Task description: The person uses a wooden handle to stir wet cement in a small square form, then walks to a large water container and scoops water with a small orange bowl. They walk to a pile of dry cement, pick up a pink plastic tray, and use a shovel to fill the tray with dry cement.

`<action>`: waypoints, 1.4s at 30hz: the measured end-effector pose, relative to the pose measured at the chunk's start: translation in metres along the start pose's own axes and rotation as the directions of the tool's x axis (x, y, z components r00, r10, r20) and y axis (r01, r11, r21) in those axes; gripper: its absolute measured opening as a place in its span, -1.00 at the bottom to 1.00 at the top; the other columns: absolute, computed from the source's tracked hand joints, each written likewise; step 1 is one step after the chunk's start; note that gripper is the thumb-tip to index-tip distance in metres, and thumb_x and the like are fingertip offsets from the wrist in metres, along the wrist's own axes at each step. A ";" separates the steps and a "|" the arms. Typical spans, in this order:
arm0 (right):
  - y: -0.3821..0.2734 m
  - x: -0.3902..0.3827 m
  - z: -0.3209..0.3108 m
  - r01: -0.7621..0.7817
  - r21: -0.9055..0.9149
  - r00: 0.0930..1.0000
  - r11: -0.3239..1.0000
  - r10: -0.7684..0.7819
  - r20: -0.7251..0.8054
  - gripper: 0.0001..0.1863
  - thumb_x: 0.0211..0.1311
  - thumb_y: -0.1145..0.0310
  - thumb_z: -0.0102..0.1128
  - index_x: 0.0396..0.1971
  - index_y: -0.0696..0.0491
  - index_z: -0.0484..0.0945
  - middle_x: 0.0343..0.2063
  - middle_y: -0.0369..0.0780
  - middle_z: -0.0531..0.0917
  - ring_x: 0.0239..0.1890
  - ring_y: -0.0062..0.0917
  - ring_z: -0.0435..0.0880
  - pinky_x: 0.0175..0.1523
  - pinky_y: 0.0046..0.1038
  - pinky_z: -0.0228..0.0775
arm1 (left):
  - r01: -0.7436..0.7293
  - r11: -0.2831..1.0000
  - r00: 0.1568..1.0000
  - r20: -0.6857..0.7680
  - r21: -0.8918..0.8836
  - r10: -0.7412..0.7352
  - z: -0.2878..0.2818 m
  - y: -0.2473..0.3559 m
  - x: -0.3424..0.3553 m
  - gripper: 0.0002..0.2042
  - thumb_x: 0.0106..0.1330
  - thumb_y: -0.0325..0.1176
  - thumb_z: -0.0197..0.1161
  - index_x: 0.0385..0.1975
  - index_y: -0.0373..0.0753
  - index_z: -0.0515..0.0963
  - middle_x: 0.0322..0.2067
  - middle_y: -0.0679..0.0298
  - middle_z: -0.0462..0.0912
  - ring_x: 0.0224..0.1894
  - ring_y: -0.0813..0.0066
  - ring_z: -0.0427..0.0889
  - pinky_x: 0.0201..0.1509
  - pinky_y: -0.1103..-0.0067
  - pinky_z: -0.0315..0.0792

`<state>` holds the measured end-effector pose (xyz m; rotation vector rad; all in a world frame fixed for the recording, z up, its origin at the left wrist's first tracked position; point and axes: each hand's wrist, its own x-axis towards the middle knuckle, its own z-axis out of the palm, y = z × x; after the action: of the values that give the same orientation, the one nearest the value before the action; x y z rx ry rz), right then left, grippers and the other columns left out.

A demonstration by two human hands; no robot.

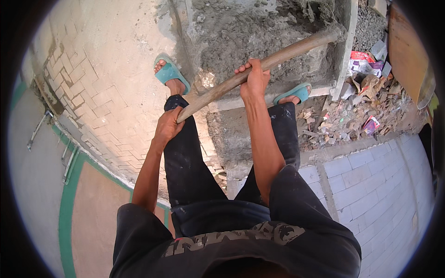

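Note:
My left hand [169, 124] is wrapped round the lower end of a thick wooden tool handle [296, 51], close to my left knee. Farther up the same handle, my right hand [256, 79] grips it with the fingers curled. The handle slants up to the far right, where its end lies over wet grey mortar [222, 41] beside a raised concrete edge [345, 55]. I cannot make out the tool's head there. My feet, in teal slippers [172, 76], stand apart on either side of the handle, at the mortar's near edge.
Past the concrete edge lie crumpled packaging [364, 65], rubble [345, 120] and gravel [368, 28], near a brown board [408, 51]. Block paving [92, 102] spreads on the left, by a green-trimmed wall [69, 217]. A light block wall [371, 180] rises at the near right.

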<state>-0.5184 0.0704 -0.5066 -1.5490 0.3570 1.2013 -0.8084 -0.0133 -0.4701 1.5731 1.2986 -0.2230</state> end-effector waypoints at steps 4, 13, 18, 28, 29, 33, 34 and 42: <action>-0.084 0.085 -0.030 0.143 -0.151 0.989 0.978 -0.135 0.062 -0.86 0.25 0.51 0.10 -0.35 0.11 0.30 -0.59 -0.25 0.43 -0.64 -0.52 0.46 -0.53 -0.37 0.47 | 0.063 0.962 0.996 0.069 -0.264 -0.047 0.079 0.095 0.049 -0.72 0.21 -0.30 0.29 -0.15 -0.23 0.44 -0.47 -0.02 0.65 -0.34 -0.11 0.66 -0.29 0.18 0.51; -0.008 0.241 -0.125 -0.307 -0.580 0.950 0.754 0.279 -0.140 -0.82 0.27 0.49 0.10 -0.38 0.34 0.45 -0.68 -0.15 0.48 -0.73 -0.43 0.45 -0.63 -0.35 0.38 | 0.405 0.867 0.914 0.124 -0.289 -0.386 0.170 0.196 0.068 -0.74 0.16 -0.32 0.25 -0.22 -0.30 0.45 -0.38 -0.15 0.65 -0.24 -0.19 0.65 -0.15 0.13 0.51; 0.098 0.112 -0.173 -0.361 -0.424 0.930 0.830 0.355 -0.096 -0.82 0.19 0.46 0.14 -0.34 0.12 0.30 -0.70 -0.24 0.42 -0.75 -0.53 0.40 -0.69 -0.41 0.33 | 0.582 0.777 0.812 0.220 -0.239 -0.541 0.175 0.160 -0.056 -0.81 0.19 -0.38 0.24 -0.32 -0.34 0.42 -0.52 -0.07 0.59 -0.48 0.03 0.63 -0.32 0.28 0.47; -0.043 0.037 -0.227 -0.162 -0.273 0.981 0.948 0.125 -0.151 -0.80 0.20 0.44 0.14 -0.28 0.15 0.32 -0.67 -0.27 0.41 -0.77 -0.59 0.39 -0.71 -0.47 0.30 | 0.452 0.885 0.865 0.298 -0.110 -0.404 0.222 0.203 -0.092 -0.71 0.20 -0.37 0.28 -0.12 -0.25 0.41 -0.47 -0.13 0.64 -0.33 -0.17 0.67 -0.26 0.14 0.53; -0.067 0.064 -0.233 -0.123 -0.268 0.983 0.956 0.081 -0.163 -0.80 0.19 0.45 0.14 -0.29 0.15 0.32 -0.66 -0.27 0.41 -0.77 -0.59 0.39 -0.71 -0.47 0.31 | 0.387 0.914 0.903 0.253 -0.122 -0.348 0.232 0.211 -0.065 -0.71 0.19 -0.37 0.28 -0.14 -0.25 0.41 -0.48 -0.13 0.64 -0.34 -0.18 0.66 -0.27 0.13 0.52; -0.166 0.200 -0.259 0.035 -0.172 0.989 0.985 -0.059 -0.138 -0.86 0.18 0.51 0.14 -0.40 0.21 0.36 -0.66 -0.24 0.41 -0.73 -0.56 0.41 -0.68 -0.44 0.35 | 0.211 0.969 0.965 0.187 -0.130 -0.185 0.257 0.276 0.079 -0.72 0.17 -0.32 0.29 -0.20 -0.29 0.43 -0.46 -0.13 0.63 -0.32 -0.20 0.64 -0.25 0.13 0.49; -0.187 0.240 -0.269 0.021 -0.194 0.989 0.981 -0.049 -0.139 -0.88 0.19 0.52 0.13 -0.43 0.21 0.38 -0.67 -0.24 0.41 -0.73 -0.54 0.40 -0.67 -0.43 0.36 | 0.162 0.975 0.974 0.186 -0.155 -0.133 0.258 0.294 0.111 -0.72 0.18 -0.31 0.27 -0.19 -0.31 0.45 -0.42 -0.13 0.63 -0.28 -0.17 0.64 -0.23 0.16 0.49; -0.012 0.254 -0.338 -0.407 -0.101 0.895 0.908 0.375 -0.240 -0.82 0.38 0.48 -0.11 -0.41 0.16 0.45 -0.71 -0.24 0.37 -0.72 -0.44 0.38 -0.57 -0.29 0.42 | 0.197 0.968 0.896 0.372 0.156 -0.243 0.193 0.256 0.084 -0.72 0.17 -0.32 0.24 -0.19 -0.30 0.42 -0.43 -0.08 0.65 -0.31 -0.16 0.66 -0.17 0.12 0.52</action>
<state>-0.2291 -0.1266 -0.7436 -1.7998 0.7701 1.3948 -0.4838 -0.0806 -0.4646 1.3828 1.1593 -0.7293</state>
